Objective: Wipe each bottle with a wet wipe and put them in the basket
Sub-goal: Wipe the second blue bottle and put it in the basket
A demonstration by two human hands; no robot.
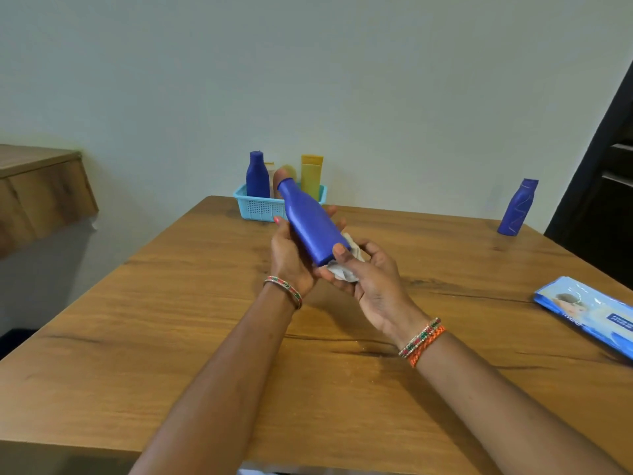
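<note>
The left hand (291, 255) has its fingers (330, 212) curled behind a blue bottle (311, 224), cradling it tilted above the worktop (171, 320), cap end pointing away toward the basket (260, 207). The right hand (370, 279) grips a crumpled white wet wipe (346, 269) against the bottle's base, thumb pressed on the blue side. The light-blue basket at the far edge holds another blue bottle (257, 176), a yellow tube (311, 176) and other items. A third blue bottle (517, 209) stands far right; the wipes pack (589, 313) lies near the right edge.
</note>
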